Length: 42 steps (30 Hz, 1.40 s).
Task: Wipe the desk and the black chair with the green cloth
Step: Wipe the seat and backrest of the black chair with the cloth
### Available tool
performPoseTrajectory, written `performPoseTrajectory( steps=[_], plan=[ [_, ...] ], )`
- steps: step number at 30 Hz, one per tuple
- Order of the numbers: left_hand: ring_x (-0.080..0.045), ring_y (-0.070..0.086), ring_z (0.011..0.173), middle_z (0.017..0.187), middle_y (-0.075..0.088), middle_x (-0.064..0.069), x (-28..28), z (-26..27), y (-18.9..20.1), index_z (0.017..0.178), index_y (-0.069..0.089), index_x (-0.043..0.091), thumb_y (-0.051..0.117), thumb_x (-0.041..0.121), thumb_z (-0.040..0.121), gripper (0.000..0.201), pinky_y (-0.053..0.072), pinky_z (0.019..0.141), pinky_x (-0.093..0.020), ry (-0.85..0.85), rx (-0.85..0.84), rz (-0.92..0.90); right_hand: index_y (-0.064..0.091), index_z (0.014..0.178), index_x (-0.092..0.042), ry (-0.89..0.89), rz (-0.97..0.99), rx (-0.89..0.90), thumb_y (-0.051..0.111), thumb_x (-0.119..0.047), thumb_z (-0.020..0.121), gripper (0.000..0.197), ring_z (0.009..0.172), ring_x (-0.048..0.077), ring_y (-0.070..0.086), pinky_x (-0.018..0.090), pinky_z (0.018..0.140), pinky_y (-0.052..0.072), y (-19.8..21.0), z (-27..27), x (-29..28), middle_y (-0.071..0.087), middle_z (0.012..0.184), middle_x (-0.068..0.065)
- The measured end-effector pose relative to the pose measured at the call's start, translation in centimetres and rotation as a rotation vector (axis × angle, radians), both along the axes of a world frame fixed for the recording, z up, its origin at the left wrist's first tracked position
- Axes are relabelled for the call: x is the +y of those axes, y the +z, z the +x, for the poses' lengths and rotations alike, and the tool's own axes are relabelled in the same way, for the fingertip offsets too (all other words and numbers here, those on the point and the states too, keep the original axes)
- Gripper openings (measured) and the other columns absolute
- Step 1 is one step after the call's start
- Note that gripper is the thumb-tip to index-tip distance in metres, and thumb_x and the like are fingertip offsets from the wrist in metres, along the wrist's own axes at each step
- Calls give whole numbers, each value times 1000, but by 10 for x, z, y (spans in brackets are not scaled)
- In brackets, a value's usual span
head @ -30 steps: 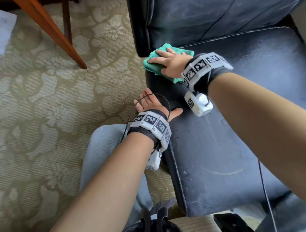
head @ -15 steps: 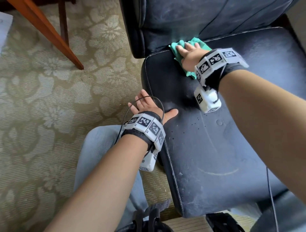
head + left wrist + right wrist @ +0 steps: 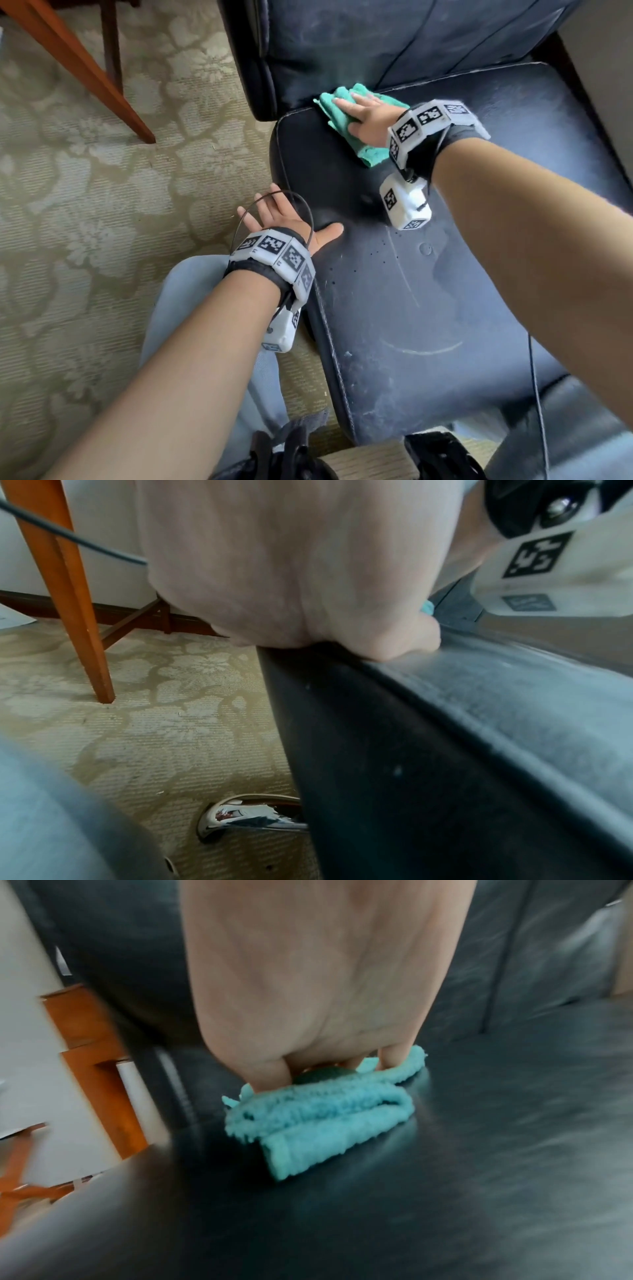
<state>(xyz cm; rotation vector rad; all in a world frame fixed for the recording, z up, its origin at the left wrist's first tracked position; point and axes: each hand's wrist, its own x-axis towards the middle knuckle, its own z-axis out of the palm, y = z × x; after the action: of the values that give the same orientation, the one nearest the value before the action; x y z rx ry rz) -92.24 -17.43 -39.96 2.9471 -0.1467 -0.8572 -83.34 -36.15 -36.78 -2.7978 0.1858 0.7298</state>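
Right hand presses green cloth (folded) on black chair seat

Right arm reaches forward, right hand palm down, fingers flat and pressing. Left hand lower and nearer the body, fingers straight, thumb spread to the side, palm edge resting. Both forearms bare, wrists strapped.
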Motion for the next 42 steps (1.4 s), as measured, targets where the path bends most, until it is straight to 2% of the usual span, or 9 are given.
performPoseTrajectory(
  steps=[4,7,14,21,25,28,32,37,42],
  plan=[
    [-32,-4,145,155,4,-25,2,0,-5,147,-11,-2,41,83,68,127,-9,112,-56,13,-17,-24,8,151,-29,-180,-34,-22,33,-22,101,57,147,25,-2,32,118,2,-1,-22,-43,0,160,5],
    [-35,-3,144,156,3,-22,2,-1,-1,148,-9,1,46,80,71,123,-7,114,-54,33,-12,-46,8,151,-29,-172,-7,-54,31,-19,101,56,146,32,-3,45,118,4,-6,-46,-42,-2,160,6],
    [-42,-2,142,157,3,-19,2,-2,8,151,-5,8,49,79,70,120,-5,114,-53,93,24,-62,0,150,-28,197,-26,76,30,-17,102,58,145,36,-6,54,115,8,6,-125,-25,-6,159,4],
    [-43,-7,142,157,-3,-21,1,-2,17,150,-13,8,40,80,75,116,-6,113,-55,29,91,-21,-8,147,-39,467,-95,224,29,-28,102,60,145,31,-12,49,117,8,21,-205,10,-17,158,-3],
    [-47,-4,141,156,-5,-24,8,7,7,148,-20,13,40,86,68,124,-1,114,-57,53,153,-28,-4,146,-44,408,-48,200,30,-31,101,58,145,26,-13,46,118,5,21,-212,19,-15,158,-8],
    [-39,7,144,156,0,-24,10,14,7,145,-26,8,42,77,78,118,5,117,-49,114,239,-158,-9,147,-39,379,-83,154,27,-31,102,58,146,23,-11,43,118,5,17,-208,17,-16,158,-7],
    [-33,-4,145,158,-10,-14,11,34,5,149,-15,15,23,88,71,114,1,117,-49,302,392,-278,-8,149,-34,256,-87,85,27,-31,102,59,147,22,-7,43,118,8,11,-172,16,-12,159,-4],
    [-28,8,145,159,-2,-10,13,47,16,149,-16,14,32,54,97,81,8,116,-37,221,259,-454,1,150,-37,111,21,87,33,-25,101,60,146,21,-10,47,118,3,9,-111,15,-10,159,-4],
    [-20,-1,147,159,-4,-10,18,78,18,152,-3,13,41,21,99,69,6,115,-32,-44,-18,-525,6,150,-38,158,-8,16,32,-24,100,58,146,26,-8,51,118,6,6,-84,24,-7,159,-6]
  ],
)
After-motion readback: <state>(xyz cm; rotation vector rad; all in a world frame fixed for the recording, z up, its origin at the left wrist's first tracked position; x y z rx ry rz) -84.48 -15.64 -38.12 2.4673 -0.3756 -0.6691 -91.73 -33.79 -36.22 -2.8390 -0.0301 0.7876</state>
